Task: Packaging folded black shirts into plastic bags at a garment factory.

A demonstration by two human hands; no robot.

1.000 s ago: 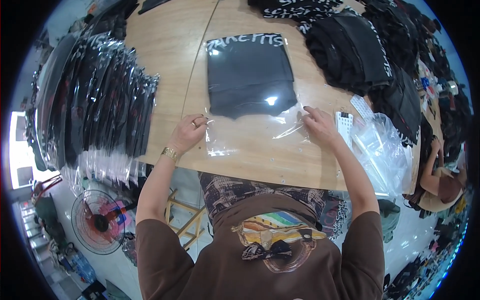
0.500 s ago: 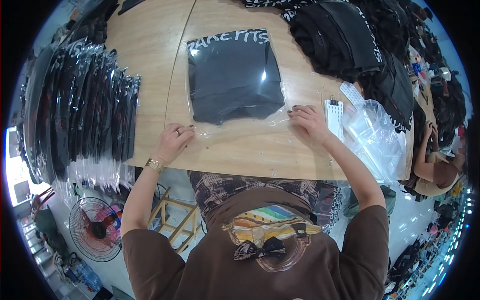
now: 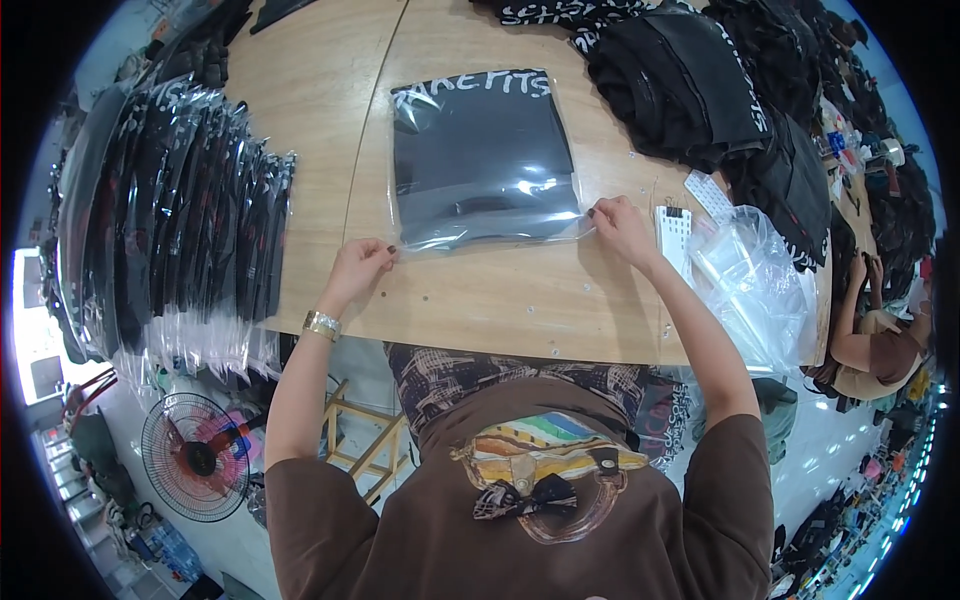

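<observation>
A folded black garment (image 3: 480,150) with white lettering along its far edge lies flat on the table inside a clear plastic bag (image 3: 470,240). At the bag's near left corner, my left hand (image 3: 362,268) pinches the film between thumb and fingers. My right hand (image 3: 620,230) grips the near right corner the same way. The bag's near edge is drawn fairly straight between both hands, close under the garment. Light glints off the film over the garment's lower part.
A long row of bagged black garments (image 3: 170,220) stands at the left. Unbagged folded black garments (image 3: 670,90) are heaped at the far right. Loose clear bags (image 3: 755,280) and white tag strips (image 3: 674,235) lie right of my right hand. A co-worker (image 3: 880,345) sits farther right.
Both hands have moved slightly away from me, bringing the bag's near edge up against the garment. The loose film there is now folded in and tauter.
</observation>
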